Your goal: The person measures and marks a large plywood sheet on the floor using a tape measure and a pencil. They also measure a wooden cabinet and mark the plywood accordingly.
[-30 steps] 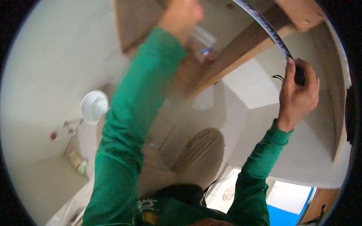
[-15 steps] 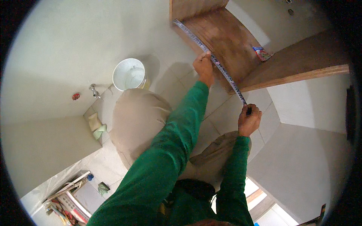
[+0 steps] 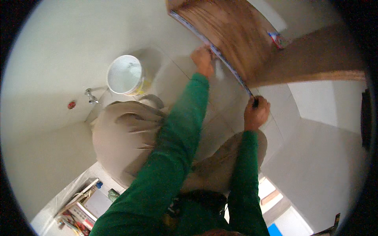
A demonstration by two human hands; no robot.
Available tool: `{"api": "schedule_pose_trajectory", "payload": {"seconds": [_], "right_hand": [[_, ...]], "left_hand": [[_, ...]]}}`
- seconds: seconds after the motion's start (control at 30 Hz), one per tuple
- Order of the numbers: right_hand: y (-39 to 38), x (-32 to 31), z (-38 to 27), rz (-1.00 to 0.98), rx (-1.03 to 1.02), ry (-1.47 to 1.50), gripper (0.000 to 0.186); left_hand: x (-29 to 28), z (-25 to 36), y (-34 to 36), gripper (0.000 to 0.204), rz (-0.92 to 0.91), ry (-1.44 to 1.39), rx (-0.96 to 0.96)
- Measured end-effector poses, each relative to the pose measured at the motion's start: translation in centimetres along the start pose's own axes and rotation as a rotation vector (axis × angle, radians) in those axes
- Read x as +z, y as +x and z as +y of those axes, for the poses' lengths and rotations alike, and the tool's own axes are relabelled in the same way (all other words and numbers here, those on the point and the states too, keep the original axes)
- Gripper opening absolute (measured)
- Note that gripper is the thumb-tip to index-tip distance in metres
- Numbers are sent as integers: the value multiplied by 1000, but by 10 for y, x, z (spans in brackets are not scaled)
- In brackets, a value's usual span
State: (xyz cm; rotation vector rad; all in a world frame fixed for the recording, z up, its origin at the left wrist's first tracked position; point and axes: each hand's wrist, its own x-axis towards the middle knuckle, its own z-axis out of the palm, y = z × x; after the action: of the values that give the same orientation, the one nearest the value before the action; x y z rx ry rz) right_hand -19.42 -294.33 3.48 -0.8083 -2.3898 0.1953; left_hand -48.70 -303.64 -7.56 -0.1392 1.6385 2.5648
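A tape measure's pale blade [image 3: 233,70] runs out along the front edge of a brown wooden cabinet [image 3: 230,29]. Its far end lies at the cabinet's upper left corner. My right hand [image 3: 256,114] is closed round the dark case [image 3: 255,102], just past the cabinet's near corner. Partway along the blade, the fingers of my left hand [image 3: 202,62] pinch it against the board's edge; they are slightly blurred. A small red, white and blue packet [image 3: 276,39] lies inside the cabinet by its side panel.
A white bucket [image 3: 125,75] stands on the tiled floor, left of my left hand. On the left wall are a metal tap [image 3: 90,96] and a red fitting [image 3: 71,105]. Tools fill a box [image 3: 78,214] at the lower left. My bent knees [image 3: 126,135] flank my left arm.
The blade has come down flush along the cabinet's front edge, where it slanted across before. Both hands have shifted slightly up and left in the picture. My left knee has swung outward.
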Motion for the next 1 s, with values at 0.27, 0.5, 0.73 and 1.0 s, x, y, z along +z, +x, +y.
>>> {"api": "schedule_pose_trajectory", "payload": {"seconds": [0.27, 0.5, 0.73, 1.0], "right_hand": [[0, 3, 7, 118, -31, -41, 12], [-2, -5, 8, 77, 51, -75, 11], [0, 9, 2, 131, -13, 21, 11], [-2, 11, 8, -42, 132, 14, 19]], "left_hand": [[25, 9, -27, 20, -96, 19, -172], [40, 38, -42, 25, 60, -64, -507], [-12, -29, 7, 15, -148, -364, -238], [17, 20, -9, 18, 85, -151, -397]]}}
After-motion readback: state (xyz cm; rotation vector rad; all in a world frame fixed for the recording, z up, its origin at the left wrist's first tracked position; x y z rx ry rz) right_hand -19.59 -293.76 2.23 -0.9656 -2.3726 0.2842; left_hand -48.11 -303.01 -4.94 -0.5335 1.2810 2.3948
